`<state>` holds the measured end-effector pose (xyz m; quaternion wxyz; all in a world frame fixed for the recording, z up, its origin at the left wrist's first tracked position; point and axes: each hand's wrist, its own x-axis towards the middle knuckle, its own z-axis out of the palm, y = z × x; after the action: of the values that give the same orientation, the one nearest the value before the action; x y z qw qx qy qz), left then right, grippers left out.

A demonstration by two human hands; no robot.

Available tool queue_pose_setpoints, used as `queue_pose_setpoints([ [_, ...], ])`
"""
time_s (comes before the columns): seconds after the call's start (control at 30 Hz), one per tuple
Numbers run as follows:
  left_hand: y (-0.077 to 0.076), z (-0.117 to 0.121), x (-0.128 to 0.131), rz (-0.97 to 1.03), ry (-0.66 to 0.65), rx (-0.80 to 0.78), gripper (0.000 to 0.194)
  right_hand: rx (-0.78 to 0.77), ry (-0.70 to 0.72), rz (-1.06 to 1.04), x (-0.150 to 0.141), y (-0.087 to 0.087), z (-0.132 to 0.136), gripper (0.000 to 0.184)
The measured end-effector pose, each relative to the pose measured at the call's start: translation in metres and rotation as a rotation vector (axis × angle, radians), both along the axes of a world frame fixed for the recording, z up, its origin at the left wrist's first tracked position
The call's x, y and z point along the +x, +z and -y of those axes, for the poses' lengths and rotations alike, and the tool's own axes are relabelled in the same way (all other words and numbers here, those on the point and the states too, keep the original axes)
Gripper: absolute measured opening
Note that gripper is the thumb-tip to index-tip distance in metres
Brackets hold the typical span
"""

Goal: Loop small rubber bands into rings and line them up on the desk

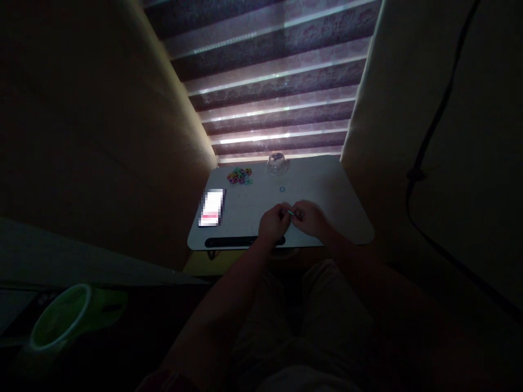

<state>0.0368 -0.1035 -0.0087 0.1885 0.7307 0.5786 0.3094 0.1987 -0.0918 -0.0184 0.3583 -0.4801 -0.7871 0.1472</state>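
Note:
My left hand (273,222) and my right hand (309,216) meet above the front half of a white lap table (327,188). Both are closed, fingertips pinched around a small green band (291,213) that shows between them. Most of the band is covered by my fingers. Just beyond my hands, a single blue ring-shaped band (282,189) lies flat on the tabletop. A heap of multicoloured bands (239,176) sits at the back left. At the back edge stands a clear, rounded container (278,164); its contents are hard to make out in the dim light.
A phone (212,207) with a lit screen rests on the table's left side. Along the front edge runs a black slot (229,242). A striped blind (278,81) hangs behind the table. On the lower left is a green plastic basket (61,316); a dark cord (433,125) hangs at right.

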Motion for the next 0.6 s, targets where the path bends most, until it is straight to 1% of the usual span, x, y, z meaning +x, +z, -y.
queue_pose_setpoints([
  [0.27, 0.0037, 0.0022, 0.0005, 0.017, -0.013, -0.003, 0.018, 0.000, -0.041, -0.033, -0.0013, 0.0019, 0.0018, 0.006],
  [0.37, 0.0037, 0.0028, 0.0006, 0.029, -0.019, -0.003, 0.019, -0.002, -0.024, -0.069, -0.0011, 0.0008, 0.0011, 0.017],
  [0.43, 0.0031, 0.0029, 0.0005, 0.034, -0.025, 0.002, 0.020, -0.001, -0.028, -0.084, -0.0006, -0.0009, -0.0004, 0.020],
  [0.6, 0.0006, 0.0016, 0.0005, 0.000, -0.008, 0.004, 0.020, -0.018, -0.057, -0.097, 0.0007, -0.0045, -0.0037, 0.009],
])
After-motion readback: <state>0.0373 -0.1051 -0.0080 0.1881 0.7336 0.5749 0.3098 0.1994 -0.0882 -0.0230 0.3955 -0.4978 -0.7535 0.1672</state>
